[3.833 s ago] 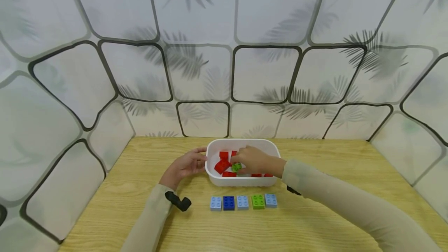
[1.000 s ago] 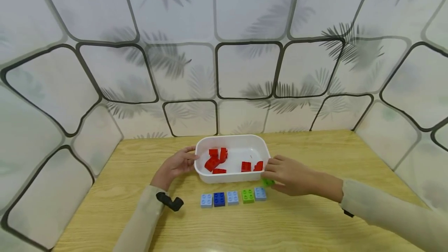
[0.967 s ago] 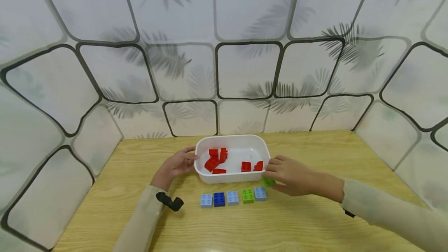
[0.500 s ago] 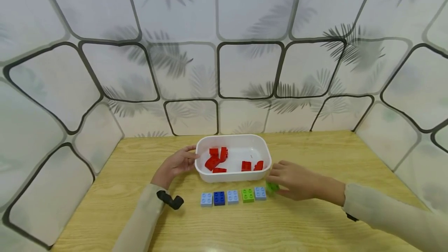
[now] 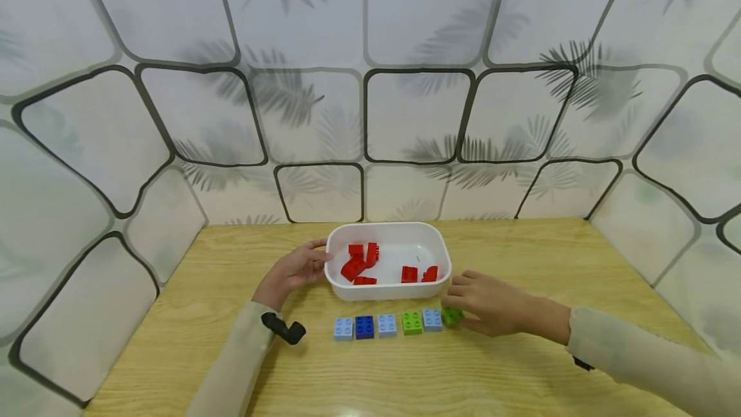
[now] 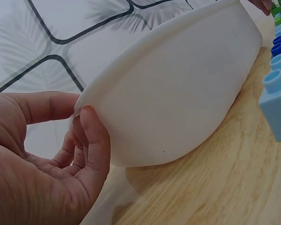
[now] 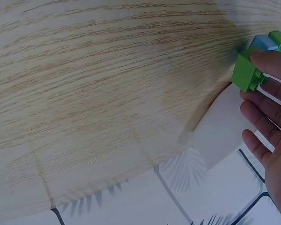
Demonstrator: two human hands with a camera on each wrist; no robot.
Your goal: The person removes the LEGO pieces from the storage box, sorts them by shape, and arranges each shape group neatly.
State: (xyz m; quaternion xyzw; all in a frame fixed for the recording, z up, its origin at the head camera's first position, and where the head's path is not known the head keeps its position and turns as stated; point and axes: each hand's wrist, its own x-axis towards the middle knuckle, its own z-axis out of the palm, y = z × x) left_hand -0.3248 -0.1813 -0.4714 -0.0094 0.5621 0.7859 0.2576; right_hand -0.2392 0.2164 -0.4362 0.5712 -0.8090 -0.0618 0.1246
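Right hand [image 5: 489,303] pinches the green building brick [image 5: 452,317], just right of the rightmost light-blue brick [image 5: 431,320].
Left hand [image 5: 292,275], farther from that light-blue brick, grips the white tub [image 5: 388,293].

There were three light-blue toy bricks [image 5: 386,325], one dark-blue brick [image 5: 365,327], two green bricks [image 5: 412,323], six red bricks [image 5: 409,274] and one white tub [image 5: 389,292].

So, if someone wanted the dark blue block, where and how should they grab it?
Probably by its near and far sides, pinched from above. The dark blue block sits studs up with light blue blocks close on its left and right, while its front and back look free.
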